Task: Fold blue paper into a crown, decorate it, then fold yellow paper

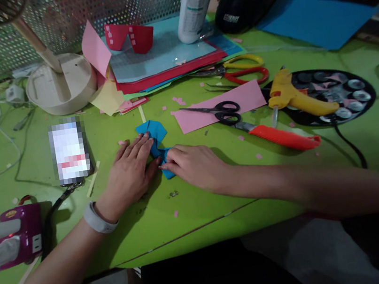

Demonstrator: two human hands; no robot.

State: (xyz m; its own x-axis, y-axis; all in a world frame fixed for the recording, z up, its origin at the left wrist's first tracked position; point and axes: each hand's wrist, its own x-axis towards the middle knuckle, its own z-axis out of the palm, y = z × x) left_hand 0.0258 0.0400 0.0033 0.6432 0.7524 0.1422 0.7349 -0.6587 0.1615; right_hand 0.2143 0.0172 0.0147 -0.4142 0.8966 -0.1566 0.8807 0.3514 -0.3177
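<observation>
A piece of folded blue paper (152, 129) lies on the green table, partly covered by both hands. My left hand (132, 162) rests flat on its left side, fingers stretched out and thumb near the fold. On the paper's lower right part, my right hand (192, 163) is closed, with thumb and fingers pinching the blue paper near a crease. Black scissors (222, 108) lie on a pink paper strip (202, 111) to the right of the hands.
A phone (69, 150) lies left, near a purple power socket block (21, 233). To the right are an orange-handled cutter (285, 138) and a yellow glue gun (293, 95) on a black tray (314, 116). Stacked coloured paper (164, 65), a bottle (196, 8) and a fan base (60, 85) stand behind.
</observation>
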